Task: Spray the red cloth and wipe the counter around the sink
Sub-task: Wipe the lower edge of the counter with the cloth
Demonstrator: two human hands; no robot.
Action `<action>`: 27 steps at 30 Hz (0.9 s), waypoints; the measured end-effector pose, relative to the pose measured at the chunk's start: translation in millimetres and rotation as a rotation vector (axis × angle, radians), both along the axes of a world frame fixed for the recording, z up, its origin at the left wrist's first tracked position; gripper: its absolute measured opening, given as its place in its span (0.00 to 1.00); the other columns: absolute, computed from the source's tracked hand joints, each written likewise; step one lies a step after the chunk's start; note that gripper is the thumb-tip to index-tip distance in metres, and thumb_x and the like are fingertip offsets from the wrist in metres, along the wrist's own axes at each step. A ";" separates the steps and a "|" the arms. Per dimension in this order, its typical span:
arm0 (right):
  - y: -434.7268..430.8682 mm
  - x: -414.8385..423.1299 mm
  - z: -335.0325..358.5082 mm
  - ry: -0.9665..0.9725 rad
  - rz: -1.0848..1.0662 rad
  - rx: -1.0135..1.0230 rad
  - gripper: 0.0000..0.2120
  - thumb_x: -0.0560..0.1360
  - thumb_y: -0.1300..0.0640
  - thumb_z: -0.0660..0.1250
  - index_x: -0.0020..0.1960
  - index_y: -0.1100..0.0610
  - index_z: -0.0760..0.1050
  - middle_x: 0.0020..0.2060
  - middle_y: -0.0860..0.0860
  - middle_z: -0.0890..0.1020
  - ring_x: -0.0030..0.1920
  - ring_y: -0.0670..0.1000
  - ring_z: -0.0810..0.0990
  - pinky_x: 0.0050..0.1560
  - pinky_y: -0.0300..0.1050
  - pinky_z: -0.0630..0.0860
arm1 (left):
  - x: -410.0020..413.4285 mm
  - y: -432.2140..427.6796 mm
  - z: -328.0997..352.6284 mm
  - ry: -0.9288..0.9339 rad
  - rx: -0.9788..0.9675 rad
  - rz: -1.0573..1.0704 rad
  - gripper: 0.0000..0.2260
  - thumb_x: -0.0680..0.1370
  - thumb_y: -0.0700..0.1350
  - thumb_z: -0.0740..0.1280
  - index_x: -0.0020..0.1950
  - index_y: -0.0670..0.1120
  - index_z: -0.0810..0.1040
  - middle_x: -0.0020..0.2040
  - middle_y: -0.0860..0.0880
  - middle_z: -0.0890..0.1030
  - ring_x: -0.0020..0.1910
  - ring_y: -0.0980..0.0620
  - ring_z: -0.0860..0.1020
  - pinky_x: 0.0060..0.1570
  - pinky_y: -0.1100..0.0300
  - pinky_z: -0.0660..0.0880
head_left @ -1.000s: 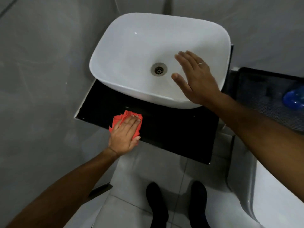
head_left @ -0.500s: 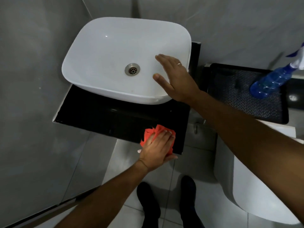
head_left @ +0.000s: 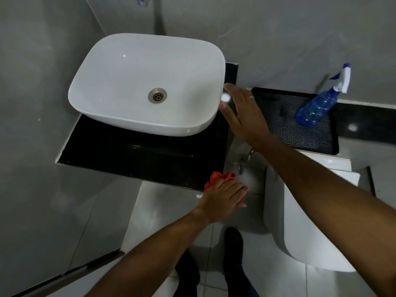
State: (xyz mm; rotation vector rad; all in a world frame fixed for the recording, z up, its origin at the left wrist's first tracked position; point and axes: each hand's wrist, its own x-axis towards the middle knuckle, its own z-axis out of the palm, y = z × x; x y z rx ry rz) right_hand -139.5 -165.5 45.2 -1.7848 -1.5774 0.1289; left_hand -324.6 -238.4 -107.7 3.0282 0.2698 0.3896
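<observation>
My left hand (head_left: 224,195) lies flat, fingers together, pressing the red cloth (head_left: 218,179) on the near right corner of the black counter (head_left: 132,155). My right hand (head_left: 242,112), spread and empty, hovers beside the white sink (head_left: 120,67). Spray bottle (head_left: 317,106) stands right of it.

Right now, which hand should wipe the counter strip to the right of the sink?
Left, probably. The left hand already holds the red cloth at the counter's front right corner, beside that strip. The right hand hangs open and empty over it, by the sink.
</observation>
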 end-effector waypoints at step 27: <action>-32.4 212.0 -76.8 0.915 -0.411 -0.522 0.08 0.75 0.61 0.66 0.54 0.54 0.73 0.51 0.55 0.79 0.53 0.59 0.79 0.51 0.52 0.76 | 245.8 121.4 71.0 -0.215 -2.130 0.922 0.15 0.80 0.47 0.64 0.63 0.41 0.75 0.54 0.35 0.80 0.43 0.38 0.81 0.21 0.58 0.75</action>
